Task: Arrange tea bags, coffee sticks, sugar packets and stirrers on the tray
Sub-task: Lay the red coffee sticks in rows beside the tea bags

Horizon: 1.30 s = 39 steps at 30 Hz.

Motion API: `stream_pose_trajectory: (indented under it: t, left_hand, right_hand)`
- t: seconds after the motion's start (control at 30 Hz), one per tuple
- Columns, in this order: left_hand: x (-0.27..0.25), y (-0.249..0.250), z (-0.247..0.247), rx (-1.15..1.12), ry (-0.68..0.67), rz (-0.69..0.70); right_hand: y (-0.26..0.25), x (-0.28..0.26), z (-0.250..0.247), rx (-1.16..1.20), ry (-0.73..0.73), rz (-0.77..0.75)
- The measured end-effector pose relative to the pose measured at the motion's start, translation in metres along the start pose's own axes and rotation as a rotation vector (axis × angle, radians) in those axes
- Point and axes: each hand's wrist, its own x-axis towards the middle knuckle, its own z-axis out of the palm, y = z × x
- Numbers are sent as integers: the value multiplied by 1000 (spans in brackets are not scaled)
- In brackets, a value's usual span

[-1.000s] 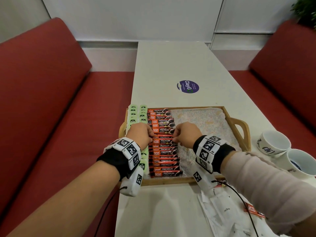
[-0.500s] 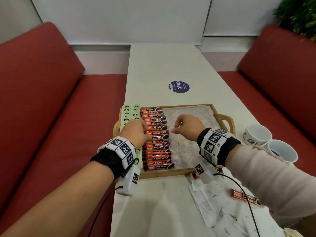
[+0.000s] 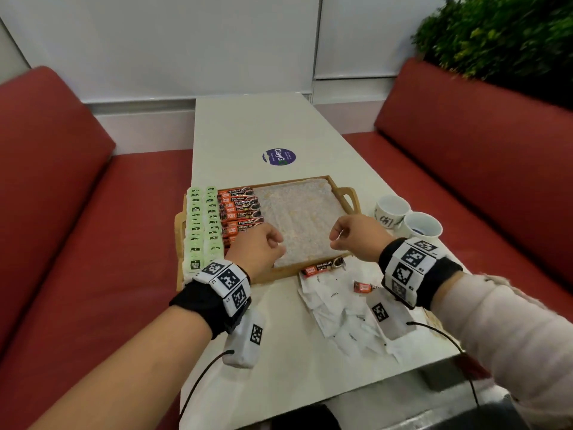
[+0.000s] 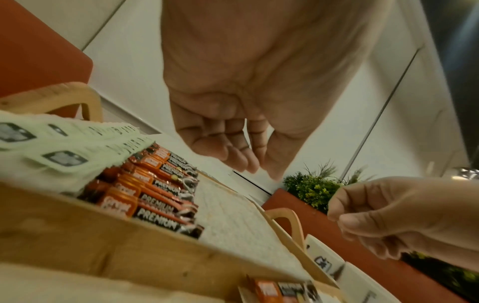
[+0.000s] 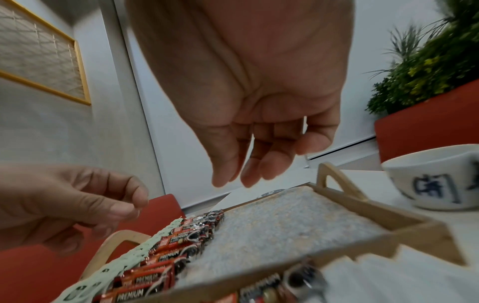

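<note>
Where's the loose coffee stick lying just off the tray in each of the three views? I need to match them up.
Head: the loose coffee stick lies on the table just outside the tray's near rim, centre of picture.
Left wrist: bottom edge, right of centre, blurred, below the same rim.
Right wrist: bottom centre, blurred, under the rim.
Shared landmark: the tray's near rim.

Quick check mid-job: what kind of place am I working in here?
Probably a café or office break-room booth. Red bench seats flank a narrow white table, which holds a wooden tray of coffee sticks beside two cups; a plant stands behind.
</note>
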Motion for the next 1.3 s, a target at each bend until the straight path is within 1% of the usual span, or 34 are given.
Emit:
stream_pose_trajectory:
  t: [0.1,0.17,0.37,0.53,0.67,0.87,0.97,1.1,1.3]
  left_hand:
    - [-10,7,13,16,-52,19]
    - [-14,11,18,40,-76,41]
    - [-8,22,33,118,-101,75]
    - [4,31,48,234,-134,81]
    - [10,38,63,335,-135,74]
    - [16,44,84,456,-135,67]
    - [19,44,88,464,-143,57]
    - [22,42,91,470,-181,18]
    - [24,40,95,498,-186,41]
  right_hand:
    - [20,-20,0,-71,-19,37]
    - [31,-28,1,-140,-68,67]
    - [50,-39,7,-335,-187,128]
    - [60,-37,12,-426,-273,132]
    - [69,-33,16,-483,-295,100]
    - [74,-29,16,-489,-329,58]
    - [76,-27,15,-484,-333,30]
    - [76,-26,13,-426,-311,-5]
    - [75,-26,9,-341,-241,11]
